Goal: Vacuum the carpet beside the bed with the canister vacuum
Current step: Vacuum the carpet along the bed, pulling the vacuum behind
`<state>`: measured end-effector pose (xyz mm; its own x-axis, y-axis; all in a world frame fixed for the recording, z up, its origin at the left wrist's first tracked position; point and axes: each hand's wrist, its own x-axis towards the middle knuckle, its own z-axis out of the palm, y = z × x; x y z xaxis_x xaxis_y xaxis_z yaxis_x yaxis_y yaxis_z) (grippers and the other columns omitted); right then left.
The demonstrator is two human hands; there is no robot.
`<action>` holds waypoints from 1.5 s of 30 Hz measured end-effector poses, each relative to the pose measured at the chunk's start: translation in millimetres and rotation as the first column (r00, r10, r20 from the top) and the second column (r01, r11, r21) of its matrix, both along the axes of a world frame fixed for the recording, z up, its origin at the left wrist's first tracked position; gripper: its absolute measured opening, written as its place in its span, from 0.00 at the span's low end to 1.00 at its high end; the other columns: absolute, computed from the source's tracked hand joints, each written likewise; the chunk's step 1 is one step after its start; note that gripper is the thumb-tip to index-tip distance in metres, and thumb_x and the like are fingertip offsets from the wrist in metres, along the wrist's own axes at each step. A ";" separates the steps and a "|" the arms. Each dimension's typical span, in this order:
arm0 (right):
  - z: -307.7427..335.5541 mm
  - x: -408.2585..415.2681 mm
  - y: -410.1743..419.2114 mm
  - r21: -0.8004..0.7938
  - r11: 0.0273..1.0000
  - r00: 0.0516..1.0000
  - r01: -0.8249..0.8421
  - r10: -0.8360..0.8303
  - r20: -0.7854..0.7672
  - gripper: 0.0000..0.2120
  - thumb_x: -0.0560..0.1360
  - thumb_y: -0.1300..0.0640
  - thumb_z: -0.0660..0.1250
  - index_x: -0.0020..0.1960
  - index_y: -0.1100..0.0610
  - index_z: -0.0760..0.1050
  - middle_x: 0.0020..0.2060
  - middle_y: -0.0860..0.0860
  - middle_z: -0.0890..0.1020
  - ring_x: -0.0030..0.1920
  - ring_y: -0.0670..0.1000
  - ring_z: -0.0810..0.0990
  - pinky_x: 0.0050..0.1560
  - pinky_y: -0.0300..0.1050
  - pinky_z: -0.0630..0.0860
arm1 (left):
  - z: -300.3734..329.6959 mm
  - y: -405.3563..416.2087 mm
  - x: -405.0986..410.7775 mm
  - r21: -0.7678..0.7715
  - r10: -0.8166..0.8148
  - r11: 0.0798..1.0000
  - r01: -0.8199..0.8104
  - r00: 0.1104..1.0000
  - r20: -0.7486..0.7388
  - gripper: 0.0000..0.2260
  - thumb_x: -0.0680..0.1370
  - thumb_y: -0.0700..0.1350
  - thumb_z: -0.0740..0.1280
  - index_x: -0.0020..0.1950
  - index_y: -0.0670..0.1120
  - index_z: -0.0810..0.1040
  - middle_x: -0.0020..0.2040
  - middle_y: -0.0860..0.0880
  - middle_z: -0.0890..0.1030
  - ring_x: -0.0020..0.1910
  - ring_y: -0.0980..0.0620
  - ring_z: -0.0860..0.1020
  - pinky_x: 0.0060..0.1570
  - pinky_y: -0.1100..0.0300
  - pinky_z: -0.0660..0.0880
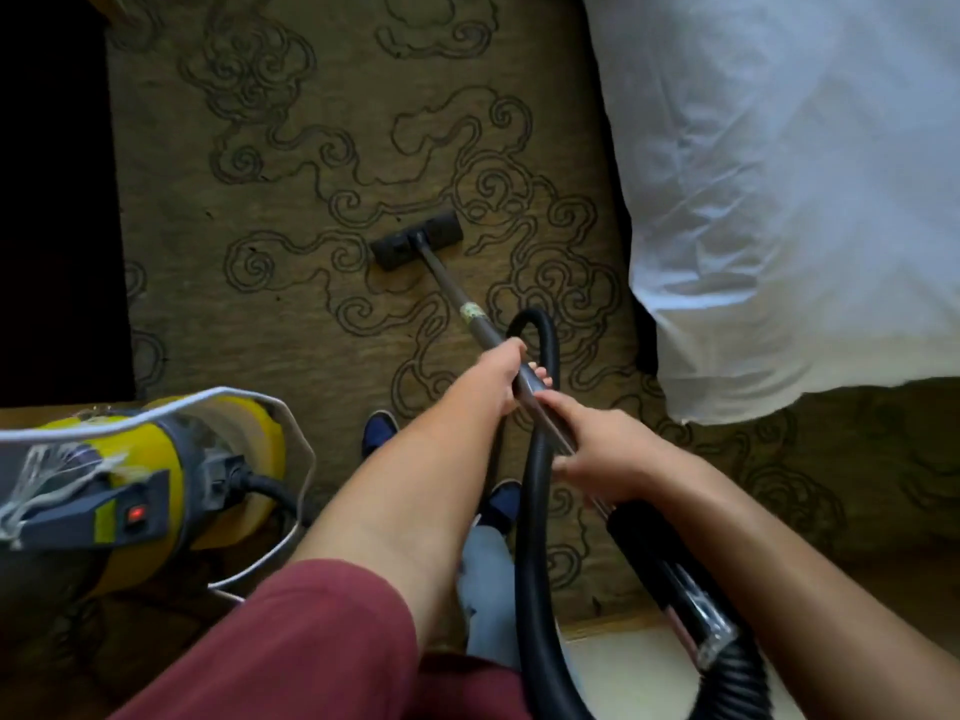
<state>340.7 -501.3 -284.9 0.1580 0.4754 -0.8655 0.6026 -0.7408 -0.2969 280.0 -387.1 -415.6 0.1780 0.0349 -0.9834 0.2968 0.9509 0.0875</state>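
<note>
A metal vacuum wand [451, 282] slants from my hands down to a dark floor head [417, 239], which lies flat on the brown carpet [291, 314] with its swirl pattern. My left hand [503, 375] grips the wand higher up. My right hand [602, 445] holds it just behind, near the black handle end. The black ribbed hose [540, 459] loops up between my hands and runs down past my legs. The yellow canister vacuum [150, 480] stands at the lower left, its red switch lit.
The bed with a white sheet [789, 200] fills the right side, its corner hanging close to my right hand. A dark piece of furniture [52, 200] borders the carpet on the left. A grey cable [298, 459] loops around the canister. My blue shoes [379, 431] stand on the carpet.
</note>
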 end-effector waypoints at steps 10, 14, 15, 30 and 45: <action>9.3 -28.6 -40.1 -0.029 0.980 0.979 -0.199 0.200 0.048 0.46 0.74 0.55 0.71 0.83 0.41 0.50 0.56 0.59 0.81 0.53 0.60 0.82 0.56 0.53 0.82 | -9.9 -50.0 -25.4 -0.029 0.032 0.999 -0.033 0.999 -0.034 0.13 0.82 0.51 0.65 0.50 0.41 0.76 0.39 0.46 0.77 0.35 0.49 0.79 0.27 0.58 0.78; 31.5 -27.0 -76.7 -0.112 0.967 0.973 -0.230 0.232 0.004 0.48 0.73 0.58 0.72 0.83 0.38 0.48 0.51 0.55 0.81 0.48 0.55 0.83 0.50 0.48 0.82 | -3.6 -99.3 -30.7 -0.071 0.117 0.990 -0.120 0.992 -0.038 0.11 0.81 0.50 0.66 0.50 0.41 0.76 0.35 0.46 0.76 0.31 0.48 0.78 0.26 0.59 0.79; 36.1 -26.1 -82.4 -0.129 0.966 0.975 -0.222 0.222 -0.017 0.50 0.72 0.58 0.72 0.83 0.37 0.47 0.47 0.51 0.80 0.44 0.52 0.83 0.45 0.44 0.81 | -3.9 -108.4 -31.9 -0.074 0.132 0.988 -0.134 0.990 -0.043 0.11 0.81 0.50 0.66 0.52 0.41 0.76 0.35 0.45 0.76 0.31 0.48 0.78 0.27 0.58 0.79; 85.9 -67.8 -80.3 -0.220 0.821 0.846 -0.527 0.532 -0.041 0.49 0.75 0.57 0.73 0.85 0.39 0.46 0.62 0.60 0.81 0.57 0.59 0.84 0.49 0.44 0.76 | 21.4 -142.9 -86.6 -0.116 0.308 0.943 -0.312 0.950 -0.051 0.11 0.82 0.47 0.63 0.52 0.38 0.72 0.35 0.43 0.74 0.30 0.46 0.76 0.26 0.59 0.76; 94.3 29.2 -138.3 -0.243 0.593 0.627 -0.768 0.772 -0.099 0.51 0.77 0.57 0.70 0.84 0.39 0.38 0.62 0.59 0.81 0.47 0.54 0.77 0.48 0.45 0.74 | 44.6 -227.9 -11.3 -0.153 0.502 0.846 -0.510 0.860 -0.094 0.13 0.82 0.49 0.64 0.51 0.39 0.74 0.41 0.43 0.76 0.38 0.46 0.78 0.33 0.52 0.77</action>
<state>369.9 -639.6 -190.7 -0.1544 0.2059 -0.9663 0.9852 -0.0415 -0.1662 268.7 -615.0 -371.0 0.1331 -0.0578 -0.9894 -0.2296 0.9693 -0.0875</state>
